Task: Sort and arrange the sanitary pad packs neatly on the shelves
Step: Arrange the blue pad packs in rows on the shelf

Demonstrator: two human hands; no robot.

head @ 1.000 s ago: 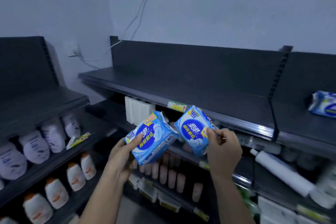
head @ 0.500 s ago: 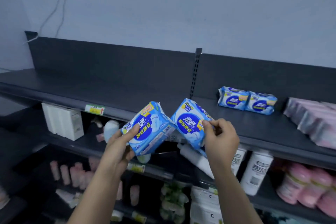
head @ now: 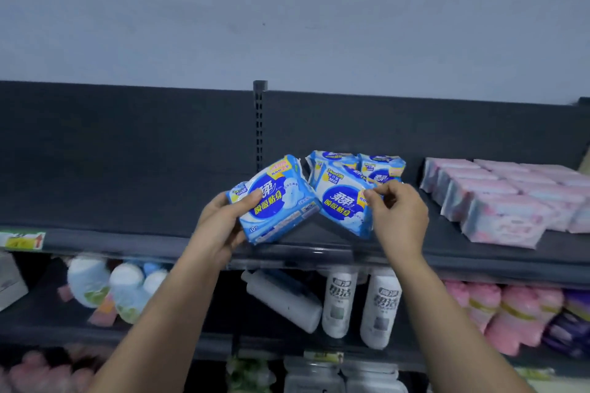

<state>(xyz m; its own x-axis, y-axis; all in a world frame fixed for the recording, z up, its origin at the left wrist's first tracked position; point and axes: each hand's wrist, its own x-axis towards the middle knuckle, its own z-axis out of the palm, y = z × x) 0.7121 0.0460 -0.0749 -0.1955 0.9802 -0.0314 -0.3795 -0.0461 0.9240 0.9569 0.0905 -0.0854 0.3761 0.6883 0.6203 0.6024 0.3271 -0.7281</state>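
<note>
My left hand point(head: 220, 223) grips a blue sanitary pad pack point(head: 277, 201), tilted, just above the front of the dark top shelf point(head: 127, 233). My right hand point(head: 399, 214) pinches the right edge of a second blue pack point(head: 341, 201) beside it. Behind them, two more blue packs point(head: 380, 166) lie side by side on the shelf, partly hidden by the held ones. To the right, several pink and white packs point(head: 504, 201) sit in rows.
A slotted upright point(head: 259, 124) divides the shelf's back panel. The shelf below holds white bottles point(head: 380, 306), one white bottle lying on its side point(head: 284, 300), pink packs point(head: 510, 313) and round white items point(head: 105, 287). A yellow price tag point(head: 24, 240) sits on the shelf edge at left.
The view swung right along the shelves. Both hands carried their blue packs up and right, from below the shelf edge to just in front of the two blue packs lying on the top shelf.
</note>
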